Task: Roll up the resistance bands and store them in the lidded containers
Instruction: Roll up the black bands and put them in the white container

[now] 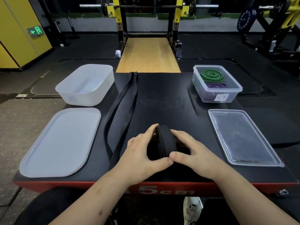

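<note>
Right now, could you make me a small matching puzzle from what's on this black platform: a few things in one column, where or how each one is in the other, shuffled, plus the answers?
1. black rubber resistance band
2. green coiled resistance band
3. frosted white plastic tub
4. clear flat plastic lid

A. lies flat, near right of the black platform
B. inside the clear plastic container, next to the purple band
C. partly rolled, gripped by the left hand and right hand
D. stands open, far left

Pairs: 1-C, 2-B, 3-D, 4-A
</note>
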`<state>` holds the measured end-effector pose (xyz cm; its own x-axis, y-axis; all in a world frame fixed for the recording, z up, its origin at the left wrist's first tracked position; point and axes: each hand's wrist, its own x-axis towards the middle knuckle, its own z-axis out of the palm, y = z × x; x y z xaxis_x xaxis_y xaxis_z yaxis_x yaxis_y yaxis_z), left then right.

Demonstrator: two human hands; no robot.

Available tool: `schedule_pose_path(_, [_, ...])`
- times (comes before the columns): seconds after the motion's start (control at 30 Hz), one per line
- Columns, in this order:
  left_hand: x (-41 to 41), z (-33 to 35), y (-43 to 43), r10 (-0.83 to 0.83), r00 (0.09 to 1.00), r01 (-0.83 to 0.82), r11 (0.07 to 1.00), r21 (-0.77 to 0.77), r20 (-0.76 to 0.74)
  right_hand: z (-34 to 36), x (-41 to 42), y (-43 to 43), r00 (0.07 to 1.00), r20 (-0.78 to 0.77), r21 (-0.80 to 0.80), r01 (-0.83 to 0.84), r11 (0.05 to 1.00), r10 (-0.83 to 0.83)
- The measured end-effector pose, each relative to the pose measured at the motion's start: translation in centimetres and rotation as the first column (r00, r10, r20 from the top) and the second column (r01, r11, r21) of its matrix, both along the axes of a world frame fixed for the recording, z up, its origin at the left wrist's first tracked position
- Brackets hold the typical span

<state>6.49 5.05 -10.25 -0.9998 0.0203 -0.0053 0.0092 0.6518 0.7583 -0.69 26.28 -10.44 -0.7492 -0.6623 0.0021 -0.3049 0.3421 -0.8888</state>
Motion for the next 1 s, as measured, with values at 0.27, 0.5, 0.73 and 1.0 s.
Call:
schedule_pose_path(0.27, [0.8,0.2,0.1,-0.013,0.999,0.012,1.0,-0.029,-0.033,0.5,0.4,0.7,0.997,0.052,-0.022,-0.063,0.998,0.064])
schedule_pose_path(0.5, [1.0,-0.2,0.2,-0.022,0.998,0.017,0.996,-0.091,-0.056,0.1,0.3,0.7,0.997,0.045,0.022,-0.064,0.998,0.063])
schedule_pose_path(0.73, [-1.1,0.3,-0.2,0.004,1.0,-0.005,0.998,-0.061,-0.02,0.4,-0.8,-0.8,0.998,0.053,0.044,0.039,0.998,-0.041])
schedule_pose_path(1.0, [-2.1,-0.3,-0.9,0.019,0.996,-0.008,0.992,-0.124,0.083,1.9,-2.8,-2.4,0.964,0.054,0.127,0.253,0.959,-0.261])
